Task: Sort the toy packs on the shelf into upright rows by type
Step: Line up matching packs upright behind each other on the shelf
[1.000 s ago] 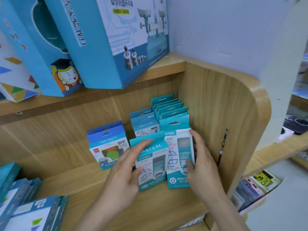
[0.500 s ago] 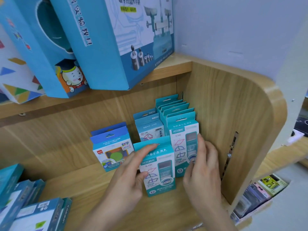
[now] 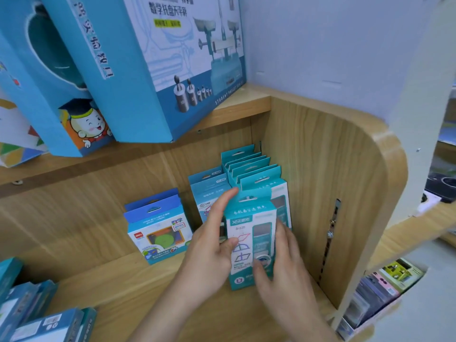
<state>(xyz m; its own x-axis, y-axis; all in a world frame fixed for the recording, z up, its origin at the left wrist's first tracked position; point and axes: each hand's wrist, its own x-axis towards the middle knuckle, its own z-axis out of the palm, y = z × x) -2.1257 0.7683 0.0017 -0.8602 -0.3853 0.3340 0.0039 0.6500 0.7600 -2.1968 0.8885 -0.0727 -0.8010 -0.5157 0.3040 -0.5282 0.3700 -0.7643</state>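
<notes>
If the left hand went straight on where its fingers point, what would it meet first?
Likely the middle-row teal packs just behind the left hand, which grips the front teal pack; depth unclear.

Large balance-scale box (image 3: 172, 58), cartoon-graduate box (image 3: 81, 124) just left of it, pale wall (image 3: 333, 45), slotted metal strip (image 3: 330, 238)

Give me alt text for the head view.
A left hand and right hand hold a teal toy pack upright at the front of a matching row beside the shelf's side wall; blue packs stand further left.
</notes>
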